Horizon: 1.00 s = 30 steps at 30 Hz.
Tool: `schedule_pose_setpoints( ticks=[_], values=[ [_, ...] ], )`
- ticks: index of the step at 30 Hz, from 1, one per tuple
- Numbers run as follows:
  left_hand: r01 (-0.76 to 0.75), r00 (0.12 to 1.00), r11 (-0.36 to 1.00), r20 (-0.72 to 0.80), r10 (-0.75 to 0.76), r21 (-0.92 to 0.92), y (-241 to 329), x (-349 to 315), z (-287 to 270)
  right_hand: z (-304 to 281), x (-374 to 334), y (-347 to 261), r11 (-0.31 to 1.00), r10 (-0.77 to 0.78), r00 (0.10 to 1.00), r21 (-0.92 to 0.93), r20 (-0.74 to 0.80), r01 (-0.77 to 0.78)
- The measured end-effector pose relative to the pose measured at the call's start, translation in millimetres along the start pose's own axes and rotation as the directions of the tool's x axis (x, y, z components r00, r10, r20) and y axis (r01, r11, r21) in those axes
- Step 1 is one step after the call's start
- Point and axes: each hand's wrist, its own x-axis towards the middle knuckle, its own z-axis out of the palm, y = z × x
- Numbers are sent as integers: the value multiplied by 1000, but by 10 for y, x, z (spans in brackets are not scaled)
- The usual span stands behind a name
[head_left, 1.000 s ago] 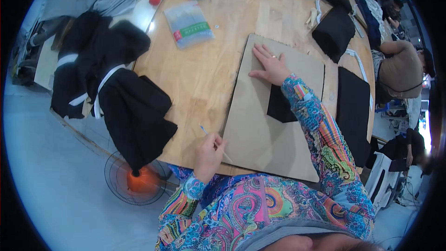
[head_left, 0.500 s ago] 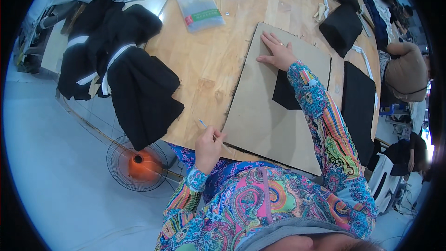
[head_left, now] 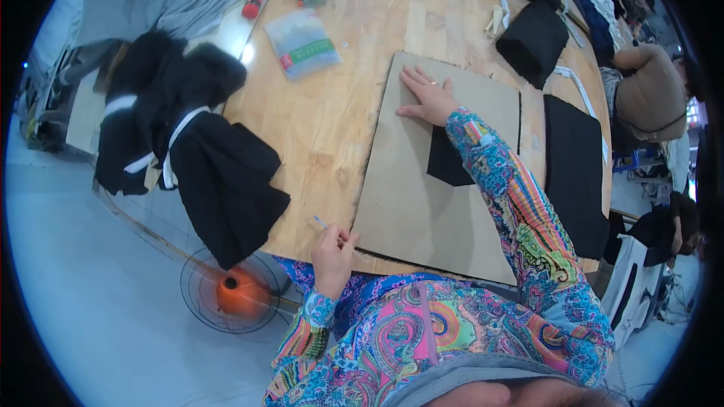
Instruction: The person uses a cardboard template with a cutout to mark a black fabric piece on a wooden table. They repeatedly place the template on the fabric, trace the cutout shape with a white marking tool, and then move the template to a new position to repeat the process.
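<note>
A beige cardboard pattern [head_left: 401, 181] lies on the wooden table, with black fabric [head_left: 519, 117] showing along its edges. More black shows through a cut-out window [head_left: 445, 160] in the card. My right hand [head_left: 430, 99] is spread flat on the upper part of the pattern, fingers apart, holding nothing. Close to the pattern's lower left corner, my left hand [head_left: 333, 260] is closed round a slim pen [head_left: 320, 222] with a light blue end. Its other end points toward the card's near edge; whether it touches cannot be made out.
Bundled black cloth [head_left: 226, 181] tied with white strips hangs at the left table edge, above an orange fan [head_left: 241, 294]. A clear plastic packet [head_left: 303, 44] and a red bottle [head_left: 253, 4] lie farther back. Black fabric pieces [head_left: 575, 173] lie right; a person [head_left: 650, 94] is beyond.
The whole view has shifted, so the table and pattern appear lower and slightly left. My right hand stays flat on the card, and my left hand still grips the pen by the corner.
</note>
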Motion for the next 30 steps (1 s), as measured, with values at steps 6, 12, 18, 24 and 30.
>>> schedule_pose_setpoints(
  ticks=[6, 12, 18, 24, 30],
  values=[
    [-40, 997, 999, -64, 40, 6, 58, -20, -2, -29, -34, -23, 1000, -6, 1000, -24, 12, 6],
    [15, 998, 996, -65, -21, -91, 86, -39, -16, -25, -35, -54, 1000, -15, 1000, 9, 5, 15],
    [-176, 984, 955, 12, 178, 240, 281, 68, -70, 11, -26, 6, 999, -14, 1000, 37, -19, 15],
    [-743, 668, 633, 297, 682, 218, 772, 1020, 546, 17, -5, -21, 999, -25, 999, 42, -34, 26],
    [-714, 700, 555, 402, 590, 427, 704, 1336, 798, 75, -10, -45, 994, -29, 998, 104, -54, 34]
  ],
)
